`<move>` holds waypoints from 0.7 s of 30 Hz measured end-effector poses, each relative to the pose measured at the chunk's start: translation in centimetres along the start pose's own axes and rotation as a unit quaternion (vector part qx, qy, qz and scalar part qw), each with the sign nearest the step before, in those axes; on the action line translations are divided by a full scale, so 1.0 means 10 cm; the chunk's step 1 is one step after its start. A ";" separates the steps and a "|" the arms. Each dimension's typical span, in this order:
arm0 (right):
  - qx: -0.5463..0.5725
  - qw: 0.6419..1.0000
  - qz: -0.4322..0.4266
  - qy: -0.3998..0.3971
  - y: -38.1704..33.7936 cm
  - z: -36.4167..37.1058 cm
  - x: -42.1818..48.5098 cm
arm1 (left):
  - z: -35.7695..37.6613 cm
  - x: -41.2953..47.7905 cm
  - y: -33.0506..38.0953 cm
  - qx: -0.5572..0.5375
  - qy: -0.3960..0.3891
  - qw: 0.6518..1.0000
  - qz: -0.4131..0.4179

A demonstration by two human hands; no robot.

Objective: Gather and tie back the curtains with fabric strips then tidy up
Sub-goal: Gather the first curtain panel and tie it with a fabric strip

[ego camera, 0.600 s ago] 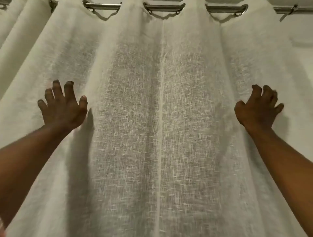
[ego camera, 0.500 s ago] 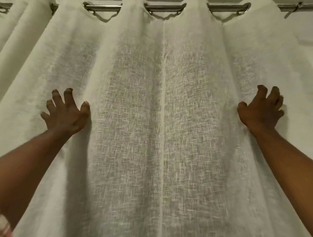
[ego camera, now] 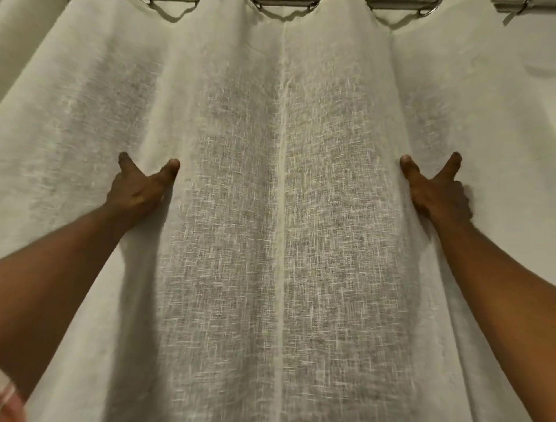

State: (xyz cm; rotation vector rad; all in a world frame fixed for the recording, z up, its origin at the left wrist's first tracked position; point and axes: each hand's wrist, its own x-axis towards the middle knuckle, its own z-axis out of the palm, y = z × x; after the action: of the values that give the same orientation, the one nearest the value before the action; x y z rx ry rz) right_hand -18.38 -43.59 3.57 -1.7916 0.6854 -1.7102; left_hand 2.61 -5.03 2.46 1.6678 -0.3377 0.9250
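A white, loosely woven curtain (ego camera: 279, 241) fills the view and hangs from metal rings on a rod (ego camera: 285, 3) at the top edge. A vertical seam runs down its middle. My left hand (ego camera: 141, 186) presses into a fold left of the seam, thumb and forefinger spread in a V, its other fingers out of sight in the fabric. My right hand (ego camera: 436, 192) mirrors it on a fold right of the seam, thumb and forefinger spread and the remaining fingers curled into the cloth. No fabric strip is in view.
Bare wall (ego camera: 535, 45) shows at the upper right beside the curtain's edge. More curtain folds (ego camera: 24, 36) hang at the far left. A pale, blurred bit of cloth or sleeve (ego camera: 9, 397) sits at the bottom left corner.
Both hands slid inward toward the seam. Their fingers went from splayed flat on the fabric to a thumb-and-forefinger V with the rest curled. The view moved closer.
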 end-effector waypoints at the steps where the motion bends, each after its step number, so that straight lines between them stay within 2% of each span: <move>1: 0.001 1.000 -0.002 -0.004 -0.02 0.00 -0.01 | 0.01 0.00 0.03 -0.002 0.003 1.000 -0.002; 4: 0.029 0.999 -0.011 -0.019 -0.11 0.02 -0.06 | 0.04 0.03 0.09 -0.027 0.009 0.999 -0.014; 9: 0.082 0.995 -0.034 -0.048 -0.27 0.11 -0.12 | 0.11 -0.03 0.09 -0.045 0.014 0.998 0.041; 11: 0.101 0.992 -0.047 -0.066 -0.33 0.16 -0.15 | 0.13 -0.05 0.12 -0.036 0.017 0.999 0.010; 13: 0.116 0.987 -0.059 -0.093 -0.38 0.20 -0.18 | 0.14 -0.07 0.16 -0.101 -0.043 0.993 -0.039; 16: 0.111 0.984 -0.060 -0.125 -0.43 0.28 -0.23 | 0.22 -0.16 0.20 -0.196 -0.178 0.964 -0.010; 18: 0.057 0.990 -0.065 -0.110 -0.44 0.32 -0.24 | 0.28 -0.21 0.24 -0.239 -0.193 0.952 -0.004; 21: -0.012 0.997 -0.075 -0.030 -0.47 0.34 -0.25 | 0.32 -0.17 0.22 -0.229 -0.153 0.961 -0.003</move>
State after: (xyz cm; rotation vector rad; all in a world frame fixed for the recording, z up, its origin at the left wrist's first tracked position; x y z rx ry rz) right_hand -15.16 -38.34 4.96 -1.9472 0.5613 -1.7417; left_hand 1.31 -9.04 2.56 1.3732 -0.7016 0.5265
